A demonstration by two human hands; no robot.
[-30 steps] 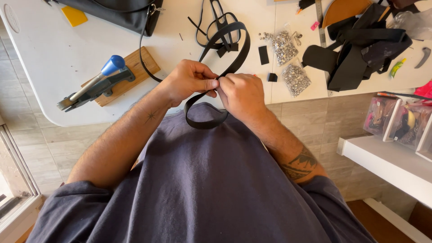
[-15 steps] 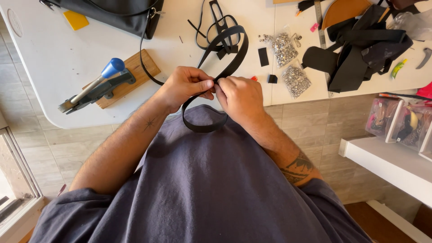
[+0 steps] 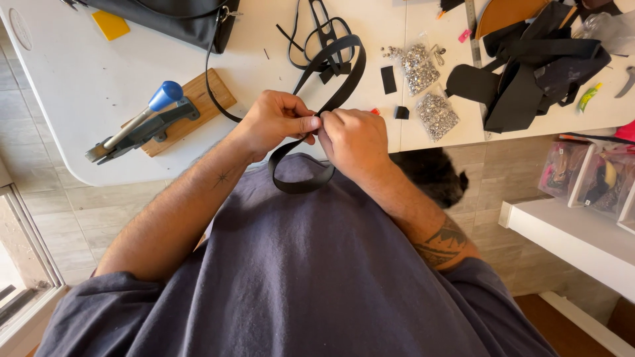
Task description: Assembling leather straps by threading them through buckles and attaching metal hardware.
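Observation:
Both of my hands meet at the near edge of a white table [image 3: 79,79], pinching a long black strap [image 3: 344,73]. My left hand [image 3: 274,122] grips the strap from the left with thumb and fingers closed. My right hand [image 3: 354,139] holds it from the right, knuckles up. Below my hands the strap hangs in a loop [image 3: 301,182] over my grey shirt. Its other part arcs up across the table toward a tangle of thin black straps [image 3: 324,39].
A blue-handled press tool [image 3: 142,125] lies on a wooden block [image 3: 198,99] at left. A black bag [image 3: 172,20] and a yellow piece [image 3: 110,25] lie behind it. Bags of metal rivets [image 3: 426,89], black fabric pieces [image 3: 529,73] and a shelf with clear bins [image 3: 595,185] are at right.
The strap's upper arc has shifted slightly over the table and the loop under my hands has moved a little. Both hands stay together on the strap.

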